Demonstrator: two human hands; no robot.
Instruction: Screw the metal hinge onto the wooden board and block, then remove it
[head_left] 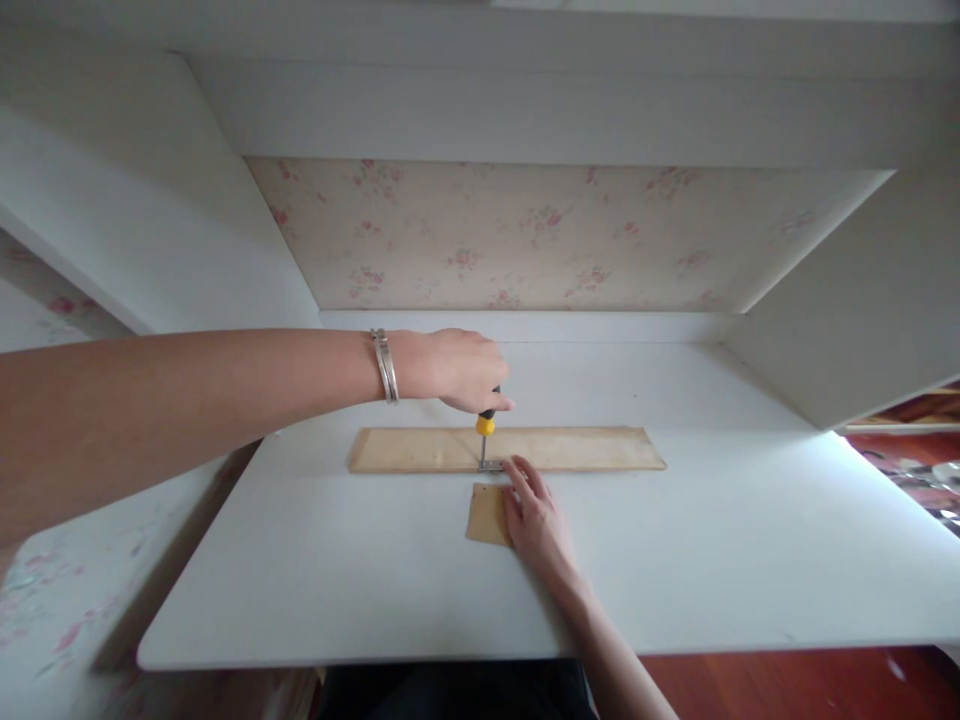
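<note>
Reaching in from the left, my left hand [469, 370] is closed around the dark handle of a screwdriver [486, 424] with a yellow collar. The screwdriver stands nearly upright, its shaft ending at a small metal bracket [491, 465]. That bracket lies at the front edge of a long, pale wooden board [585, 448]. My right hand [536, 515] comes from the lower right, fingertips pressed on the bracket's right end and holding it against the board. Beside its thumb is a small tan wooden piece [487, 515], partly covered by the hand.
Under everything is a white desk top [322, 560] with a rounded front left corner. White side panels [847, 300] rise at left and right, and a floral-papered back wall [510, 235] sits beneath a white overhang [555, 115]. Reddish floor [810, 685] shows below.
</note>
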